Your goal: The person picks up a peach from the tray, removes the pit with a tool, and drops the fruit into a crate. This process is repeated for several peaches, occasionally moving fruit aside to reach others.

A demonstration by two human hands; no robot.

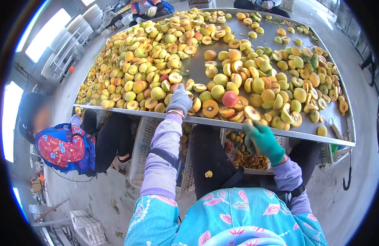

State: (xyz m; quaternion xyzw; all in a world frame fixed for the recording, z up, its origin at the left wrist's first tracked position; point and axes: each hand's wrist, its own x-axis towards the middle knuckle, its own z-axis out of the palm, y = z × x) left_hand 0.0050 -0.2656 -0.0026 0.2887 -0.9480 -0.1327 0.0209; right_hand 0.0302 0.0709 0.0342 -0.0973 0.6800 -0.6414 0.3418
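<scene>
My left hand (180,101), in a grey glove, reaches over the table's near edge among the peaches. Its fingertips are down between whole fruit and cut halves, mostly hidden behind the back of the hand. A peach half (195,105) lies right beside its thumb side. My right hand (264,141), in a green glove, is closed just over the near edge, above a crate. Its fingers wrap something pale that I cannot make out. Near it lie a pitted peach half (251,112), a cut half with a dark centre (210,108) and a reddish peach (229,99).
The metal table (197,65) carries a large heap of peaches (136,61). Under its edge stand a crate of brownish scraps (255,160) and a white crate (140,156). A person (70,143) sits at the left; others sit across the table. A hooked handle (347,176) hangs at right.
</scene>
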